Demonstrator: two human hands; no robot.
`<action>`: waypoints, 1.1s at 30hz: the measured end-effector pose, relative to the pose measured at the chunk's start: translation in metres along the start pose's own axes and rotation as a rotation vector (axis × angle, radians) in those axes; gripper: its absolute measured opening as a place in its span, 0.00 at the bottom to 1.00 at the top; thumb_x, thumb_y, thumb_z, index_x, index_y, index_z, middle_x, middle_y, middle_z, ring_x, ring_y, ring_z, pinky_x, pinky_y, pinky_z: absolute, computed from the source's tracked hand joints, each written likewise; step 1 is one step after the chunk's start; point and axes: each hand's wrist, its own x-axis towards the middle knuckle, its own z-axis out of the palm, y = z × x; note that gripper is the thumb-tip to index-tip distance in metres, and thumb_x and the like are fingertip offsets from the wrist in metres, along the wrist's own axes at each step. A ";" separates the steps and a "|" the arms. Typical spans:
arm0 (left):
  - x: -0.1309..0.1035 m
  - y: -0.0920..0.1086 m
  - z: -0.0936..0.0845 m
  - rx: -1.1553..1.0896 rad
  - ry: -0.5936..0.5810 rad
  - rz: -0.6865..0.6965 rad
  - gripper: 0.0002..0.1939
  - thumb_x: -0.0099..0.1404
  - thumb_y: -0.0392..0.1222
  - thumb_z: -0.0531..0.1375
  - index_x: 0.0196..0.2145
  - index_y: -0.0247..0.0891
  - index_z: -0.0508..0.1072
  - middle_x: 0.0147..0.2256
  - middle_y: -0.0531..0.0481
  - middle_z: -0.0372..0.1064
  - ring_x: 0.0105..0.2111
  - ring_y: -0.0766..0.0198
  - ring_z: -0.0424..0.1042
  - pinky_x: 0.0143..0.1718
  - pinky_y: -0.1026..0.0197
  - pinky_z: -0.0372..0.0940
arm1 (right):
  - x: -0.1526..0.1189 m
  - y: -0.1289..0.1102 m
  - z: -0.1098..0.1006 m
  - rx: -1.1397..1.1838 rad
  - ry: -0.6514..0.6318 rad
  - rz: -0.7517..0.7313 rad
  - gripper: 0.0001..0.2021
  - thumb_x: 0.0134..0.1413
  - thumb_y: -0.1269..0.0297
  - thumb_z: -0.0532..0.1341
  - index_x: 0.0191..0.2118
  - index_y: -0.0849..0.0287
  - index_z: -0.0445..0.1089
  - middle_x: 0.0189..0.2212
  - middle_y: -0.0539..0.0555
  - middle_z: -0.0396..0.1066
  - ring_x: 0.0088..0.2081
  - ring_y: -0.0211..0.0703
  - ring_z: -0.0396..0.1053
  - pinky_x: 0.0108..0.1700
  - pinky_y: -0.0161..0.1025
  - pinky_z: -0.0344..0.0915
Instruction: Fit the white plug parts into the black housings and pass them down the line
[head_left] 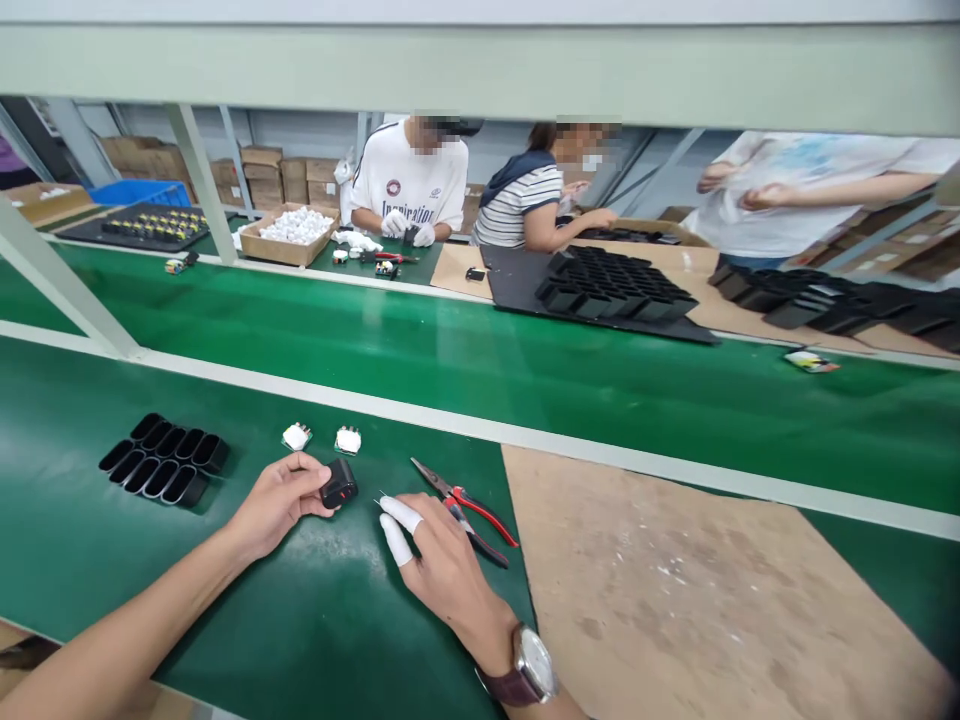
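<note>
In my left hand (289, 500) is a small black charger housing (340, 484) with reddish marks on its face, pinched between thumb and fingers. Just to its right, my right hand (442, 565) has white finger cots on two digits and a watch at the wrist. Thin metal pins (378, 499) stick out at those covered fingertips. Red-and-black pliers (461, 505) lie partly open beside my right hand. Two small circuit boards with white tops, a left one (297, 437) and a right one (348, 439), rest beyond my left hand.
Black empty housings (161, 460) stand in rows at the left. A brown board (697, 590) covers the bench at right. Past a pale rail (405, 417) runs a green belt (420, 335). Co-workers (409, 185) work opposite, near a box of white parts (289, 235) and black housings (615, 285).
</note>
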 end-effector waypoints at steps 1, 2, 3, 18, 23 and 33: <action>0.002 0.002 -0.001 -0.048 0.028 -0.023 0.19 0.58 0.49 0.77 0.32 0.34 0.74 0.30 0.46 0.80 0.28 0.63 0.80 0.33 0.62 0.79 | 0.000 0.000 0.001 -0.020 -0.009 -0.023 0.15 0.70 0.76 0.58 0.58 0.59 0.68 0.43 0.59 0.77 0.43 0.48 0.75 0.45 0.47 0.73; 0.003 0.004 -0.001 -0.074 0.050 -0.035 0.20 0.56 0.49 0.78 0.32 0.34 0.75 0.31 0.44 0.81 0.28 0.62 0.80 0.32 0.63 0.78 | -0.001 0.000 0.003 -0.035 -0.020 -0.043 0.15 0.70 0.76 0.57 0.58 0.59 0.68 0.43 0.59 0.77 0.42 0.48 0.75 0.45 0.47 0.73; 0.004 0.005 -0.001 -0.087 0.068 -0.039 0.21 0.55 0.49 0.79 0.32 0.33 0.75 0.32 0.43 0.81 0.28 0.62 0.81 0.32 0.63 0.79 | -0.001 0.000 0.004 -0.046 -0.030 -0.061 0.14 0.70 0.77 0.56 0.57 0.60 0.69 0.43 0.59 0.77 0.42 0.48 0.74 0.45 0.46 0.72; 0.016 0.016 -0.002 0.751 0.169 0.628 0.13 0.61 0.50 0.72 0.34 0.38 0.78 0.40 0.45 0.81 0.38 0.57 0.82 0.39 0.58 0.78 | -0.015 -0.014 0.024 -0.199 -0.327 -0.159 0.05 0.60 0.76 0.62 0.38 0.60 0.72 0.36 0.54 0.71 0.40 0.48 0.68 0.49 0.46 0.67; 0.072 0.070 0.005 1.067 0.208 0.691 0.11 0.64 0.50 0.66 0.37 0.40 0.78 0.46 0.44 0.80 0.44 0.54 0.81 0.48 0.54 0.76 | -0.013 -0.015 0.019 -0.198 -0.471 -0.142 0.05 0.62 0.73 0.64 0.43 0.60 0.72 0.41 0.56 0.72 0.44 0.49 0.68 0.52 0.46 0.66; 0.146 0.120 0.013 1.248 0.486 0.553 0.11 0.73 0.47 0.65 0.44 0.34 0.78 0.44 0.45 0.78 0.42 0.58 0.78 0.46 0.52 0.75 | -0.009 -0.015 0.017 -0.225 -0.478 -0.163 0.03 0.60 0.72 0.66 0.38 0.59 0.72 0.40 0.54 0.71 0.43 0.47 0.67 0.50 0.45 0.67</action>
